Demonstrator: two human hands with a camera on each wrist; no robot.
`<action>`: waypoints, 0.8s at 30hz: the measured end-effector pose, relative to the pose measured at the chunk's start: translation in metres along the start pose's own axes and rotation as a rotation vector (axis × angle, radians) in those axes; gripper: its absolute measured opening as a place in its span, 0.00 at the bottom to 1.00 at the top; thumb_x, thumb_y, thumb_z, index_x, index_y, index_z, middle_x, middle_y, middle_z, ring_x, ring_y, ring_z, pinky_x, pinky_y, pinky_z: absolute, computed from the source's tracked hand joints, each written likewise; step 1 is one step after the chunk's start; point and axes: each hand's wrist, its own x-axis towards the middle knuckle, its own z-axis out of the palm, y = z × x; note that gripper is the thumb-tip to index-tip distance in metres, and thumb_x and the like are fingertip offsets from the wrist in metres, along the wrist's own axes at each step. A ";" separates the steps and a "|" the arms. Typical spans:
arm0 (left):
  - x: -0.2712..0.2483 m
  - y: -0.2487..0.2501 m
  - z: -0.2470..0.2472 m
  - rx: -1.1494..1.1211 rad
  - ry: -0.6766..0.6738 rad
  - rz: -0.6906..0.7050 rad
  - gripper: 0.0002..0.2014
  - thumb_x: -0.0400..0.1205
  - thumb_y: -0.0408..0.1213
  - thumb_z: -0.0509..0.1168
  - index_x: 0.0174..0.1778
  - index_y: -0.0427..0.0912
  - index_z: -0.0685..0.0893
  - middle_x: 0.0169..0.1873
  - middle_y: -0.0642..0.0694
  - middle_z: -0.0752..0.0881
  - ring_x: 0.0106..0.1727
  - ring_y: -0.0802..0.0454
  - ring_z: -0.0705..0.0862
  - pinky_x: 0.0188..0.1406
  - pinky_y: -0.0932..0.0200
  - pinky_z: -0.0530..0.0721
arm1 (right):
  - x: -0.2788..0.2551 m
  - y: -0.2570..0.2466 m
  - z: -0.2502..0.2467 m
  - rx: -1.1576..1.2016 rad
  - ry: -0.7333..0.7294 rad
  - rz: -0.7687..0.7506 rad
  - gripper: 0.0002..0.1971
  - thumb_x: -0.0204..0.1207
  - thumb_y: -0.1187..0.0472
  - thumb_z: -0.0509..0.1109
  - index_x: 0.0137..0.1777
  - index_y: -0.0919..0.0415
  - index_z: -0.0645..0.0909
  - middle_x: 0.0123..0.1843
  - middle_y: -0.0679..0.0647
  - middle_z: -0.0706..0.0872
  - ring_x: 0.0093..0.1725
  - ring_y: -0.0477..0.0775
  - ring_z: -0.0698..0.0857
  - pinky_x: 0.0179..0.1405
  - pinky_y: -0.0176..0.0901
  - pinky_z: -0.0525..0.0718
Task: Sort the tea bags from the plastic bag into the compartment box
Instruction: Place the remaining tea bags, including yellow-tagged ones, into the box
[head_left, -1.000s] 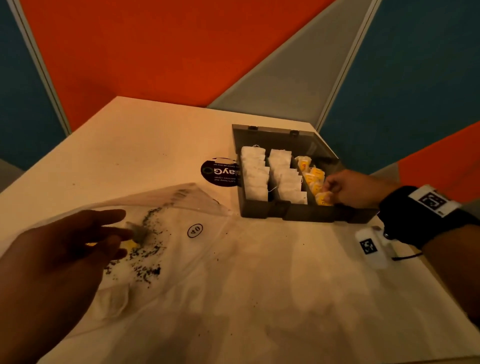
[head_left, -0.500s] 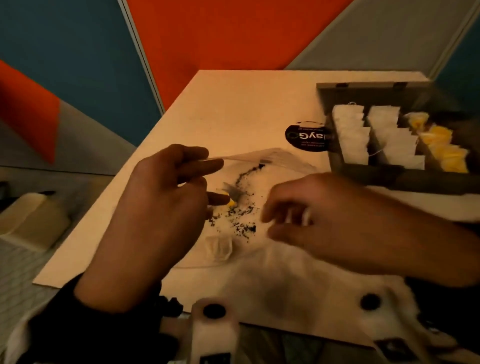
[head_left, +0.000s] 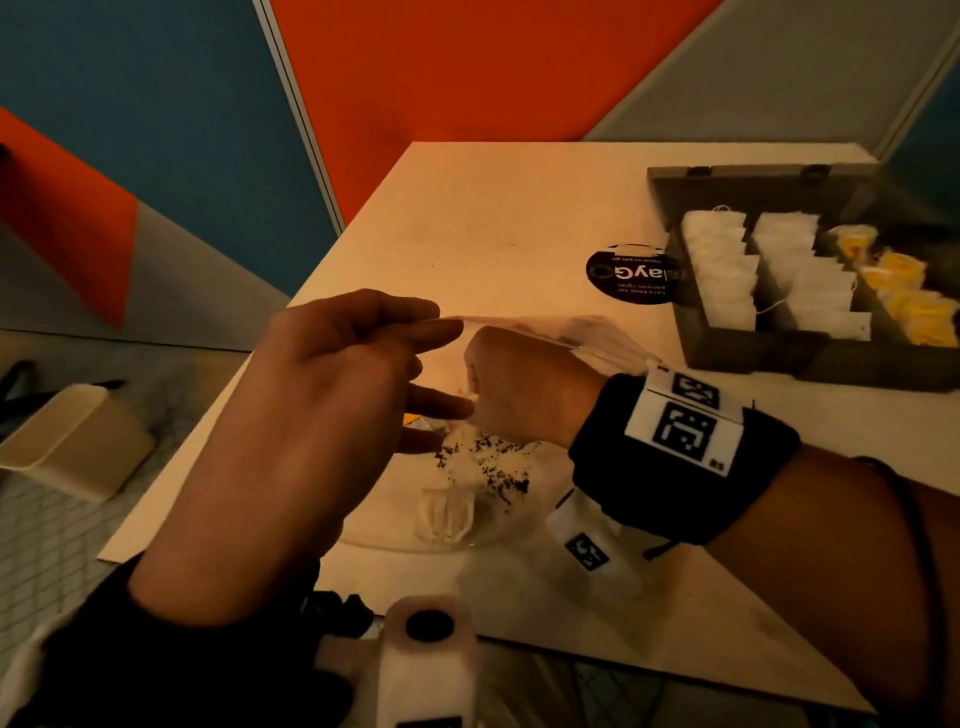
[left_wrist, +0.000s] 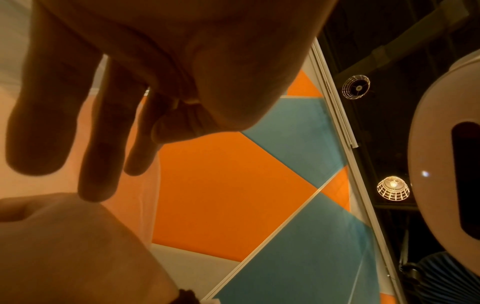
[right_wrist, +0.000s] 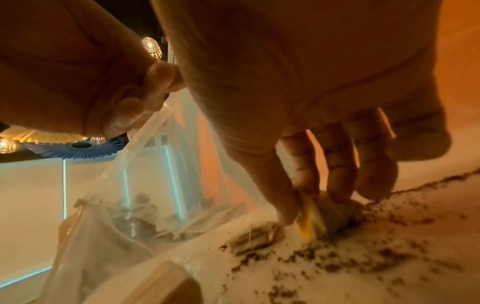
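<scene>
The clear plastic bag (head_left: 524, 338) lies on the table, strewn with loose tea leaves (head_left: 488, 467). My left hand (head_left: 441, 322) pinches its upper edge and holds the mouth open; its fingertips (right_wrist: 135, 98) also show in the right wrist view. My right hand (head_left: 483, 395) is inside the bag, and its fingers (right_wrist: 285, 197) pinch a yellow-tagged tea bag (right_wrist: 335, 214) against the bag's floor. A flat white tea bag (head_left: 447, 514) lies close by in the bag. The dark compartment box (head_left: 748, 353) stands open at the far right, with white tea bags (head_left: 727, 270) and yellow ones (head_left: 904, 291).
A round black sticker (head_left: 631, 275) sits on the table left of the box. The table's left edge (head_left: 218, 395) runs diagonally beside my left hand. A cream container (head_left: 72, 441) stands on the floor beyond it. Coloured wall panels close off the back.
My right hand came from the box, entered the bag and closed its fingers on a tea bag. My left hand lifted the bag's edge higher.
</scene>
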 end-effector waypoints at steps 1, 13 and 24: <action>0.001 -0.001 -0.001 0.004 -0.003 0.003 0.19 0.84 0.19 0.54 0.49 0.44 0.86 0.46 0.50 0.92 0.34 0.46 0.92 0.30 0.50 0.91 | 0.002 0.001 -0.001 0.049 -0.010 0.005 0.09 0.80 0.59 0.64 0.45 0.63 0.82 0.44 0.56 0.87 0.42 0.55 0.84 0.42 0.45 0.82; 0.004 -0.037 0.011 0.372 -0.211 0.017 0.17 0.85 0.29 0.60 0.51 0.57 0.87 0.45 0.66 0.84 0.31 0.69 0.81 0.29 0.77 0.74 | 0.009 0.033 -0.013 0.581 -0.249 0.177 0.06 0.79 0.62 0.70 0.41 0.52 0.81 0.35 0.48 0.89 0.35 0.46 0.89 0.33 0.40 0.79; 0.031 -0.057 0.016 0.419 0.039 -0.029 0.08 0.80 0.51 0.69 0.49 0.52 0.86 0.41 0.57 0.87 0.43 0.60 0.85 0.38 0.60 0.81 | -0.006 0.020 -0.020 0.635 -0.117 0.039 0.04 0.81 0.62 0.69 0.49 0.53 0.83 0.45 0.59 0.92 0.48 0.63 0.89 0.45 0.60 0.87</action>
